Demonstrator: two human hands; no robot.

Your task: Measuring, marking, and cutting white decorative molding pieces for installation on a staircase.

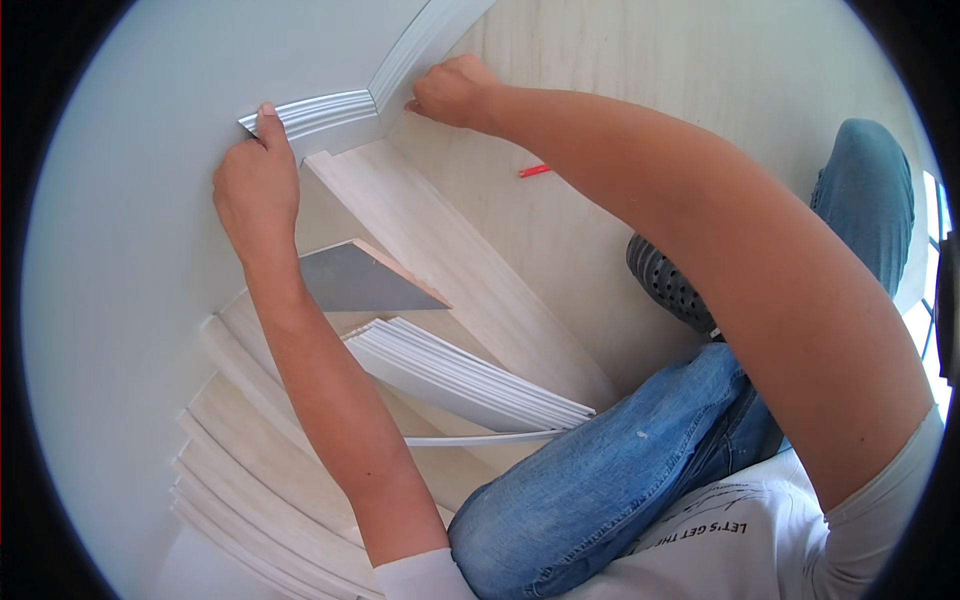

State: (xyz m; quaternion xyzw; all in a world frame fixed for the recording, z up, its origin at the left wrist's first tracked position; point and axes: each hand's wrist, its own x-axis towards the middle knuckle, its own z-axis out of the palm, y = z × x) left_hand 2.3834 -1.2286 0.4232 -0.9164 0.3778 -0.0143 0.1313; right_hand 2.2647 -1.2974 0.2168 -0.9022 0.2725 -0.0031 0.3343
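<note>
short trim (325, 118), glossy and ridged, sits at eleven o'clock against the wall (130, 250), its inner end meeting the long trim (425, 45) at the corner. the person's left hand (258, 185), at ten o'clock, is closed on the outer end, thumb laid over the ridged face and the other fingers curled, probably to keep that end from swinging loose. the right hand (452, 92), at twelve, is curled nearly into a fist beside the long trim's foot; whether it grips anything is hidden, though it may be steadying the corner.

a red pencil (535, 171) lies at one o'clock on the floor (590, 235), seemingly within easy reach. near the middle, toward six, stacked strips (470, 375) rest together on a step, perhaps to stay handy. a grey wedge (370, 280) lies at nine, by a pale plank (430, 240); curved steps (235, 450) fan out at eight.
</note>
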